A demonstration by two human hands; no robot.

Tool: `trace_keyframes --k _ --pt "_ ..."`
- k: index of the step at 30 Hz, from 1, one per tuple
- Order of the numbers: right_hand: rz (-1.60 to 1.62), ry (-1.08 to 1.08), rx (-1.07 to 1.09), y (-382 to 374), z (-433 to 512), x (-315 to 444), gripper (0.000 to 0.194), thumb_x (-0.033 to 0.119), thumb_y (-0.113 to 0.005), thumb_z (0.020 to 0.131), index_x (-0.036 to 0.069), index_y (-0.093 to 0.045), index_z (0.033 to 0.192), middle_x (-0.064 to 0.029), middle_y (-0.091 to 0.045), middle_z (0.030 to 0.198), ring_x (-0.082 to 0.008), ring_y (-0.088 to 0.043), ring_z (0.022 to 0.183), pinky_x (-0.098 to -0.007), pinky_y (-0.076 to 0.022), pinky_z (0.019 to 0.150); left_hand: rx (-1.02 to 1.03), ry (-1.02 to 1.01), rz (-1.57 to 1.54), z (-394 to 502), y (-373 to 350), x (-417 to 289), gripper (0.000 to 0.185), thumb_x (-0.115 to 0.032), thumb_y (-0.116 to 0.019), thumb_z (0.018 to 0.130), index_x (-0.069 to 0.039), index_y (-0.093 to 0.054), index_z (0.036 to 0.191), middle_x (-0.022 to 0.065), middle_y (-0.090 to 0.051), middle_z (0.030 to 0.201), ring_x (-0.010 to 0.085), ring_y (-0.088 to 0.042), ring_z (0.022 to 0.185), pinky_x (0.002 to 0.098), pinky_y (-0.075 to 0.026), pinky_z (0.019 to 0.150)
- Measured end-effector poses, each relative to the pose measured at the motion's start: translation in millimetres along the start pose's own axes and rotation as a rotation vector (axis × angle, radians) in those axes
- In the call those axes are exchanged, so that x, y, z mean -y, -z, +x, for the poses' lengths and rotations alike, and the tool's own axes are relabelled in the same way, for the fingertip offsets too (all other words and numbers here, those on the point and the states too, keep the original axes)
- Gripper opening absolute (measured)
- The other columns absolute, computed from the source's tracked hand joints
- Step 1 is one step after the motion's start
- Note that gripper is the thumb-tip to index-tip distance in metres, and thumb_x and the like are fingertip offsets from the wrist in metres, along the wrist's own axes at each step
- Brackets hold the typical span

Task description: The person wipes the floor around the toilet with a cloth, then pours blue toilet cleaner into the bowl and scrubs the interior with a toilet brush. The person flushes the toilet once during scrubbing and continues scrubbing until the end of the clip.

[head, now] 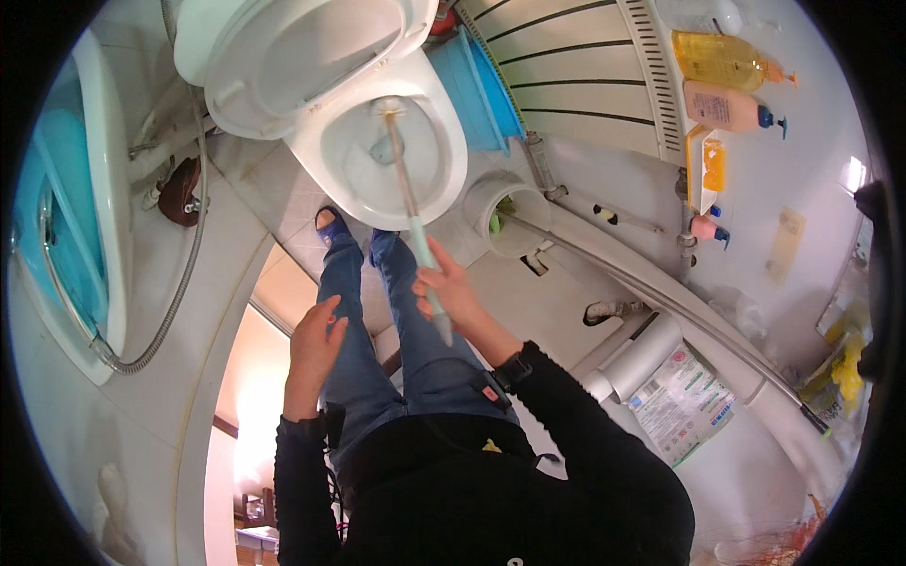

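Note:
My right hand (pixel 447 289) grips the pale green handle of a long toilet brush (pixel 407 180). The brush's bristle head is inside the toilet bowl (pixel 340 180), against its back wall under the rim. Water stands in the bottom of the bowl. The seat and lid (pixel 304 64) are raised and lean back. My left hand (pixel 316 347) holds nothing; it hangs in front of my left thigh with thumb and fingers apart.
Right of the toilet stand a blue bucket (pixel 460 99) and a white bin (pixel 506 212) with a long metal pole (pixel 637 279) in it. A radiator (pixel 580 71) carries pump bottles (pixel 722 60). To the left is a washbasin (pixel 106 212) with a hanging hose (pixel 191 283).

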State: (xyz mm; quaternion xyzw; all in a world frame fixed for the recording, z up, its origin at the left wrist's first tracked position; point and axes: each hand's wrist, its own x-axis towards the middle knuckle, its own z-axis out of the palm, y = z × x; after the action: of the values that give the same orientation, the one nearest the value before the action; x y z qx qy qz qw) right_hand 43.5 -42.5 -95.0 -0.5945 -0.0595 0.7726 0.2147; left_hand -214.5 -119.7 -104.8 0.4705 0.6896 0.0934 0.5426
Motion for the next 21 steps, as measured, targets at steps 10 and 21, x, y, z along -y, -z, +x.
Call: trace_keyframes --k 10,21 --pt "-0.974 -0.175 0.278 80 -8 36 0.076 0.007 -0.051 0.09 0.013 -0.014 0.156 -0.0091 -0.057 0.071 -0.0177 -0.057 0.049 -0.0311 -0.0493 0.05 0.126 -0.005 0.066 9 -14 -4 0.039 -0.019 -0.067 0.087 -0.01 -0.062 0.125 0.0126 -0.066 0.111 0.0253 -0.066 0.091 0.0356 -0.053 0.08" --pt "-0.166 -0.323 0.179 26 -11 14 0.08 0.005 -0.05 0.091 0.023 -0.009 0.157 -0.0042 -0.052 0.071 -0.015 -0.05 0.047 -0.0296 -0.0432 0.042 0.121 -0.018 0.074 13 -13 -15 0.039 -0.019 -0.067 0.088 -0.008 -0.061 0.125 0.0143 -0.066 0.112 0.0268 -0.066 0.092 0.0357 -0.052 0.081"
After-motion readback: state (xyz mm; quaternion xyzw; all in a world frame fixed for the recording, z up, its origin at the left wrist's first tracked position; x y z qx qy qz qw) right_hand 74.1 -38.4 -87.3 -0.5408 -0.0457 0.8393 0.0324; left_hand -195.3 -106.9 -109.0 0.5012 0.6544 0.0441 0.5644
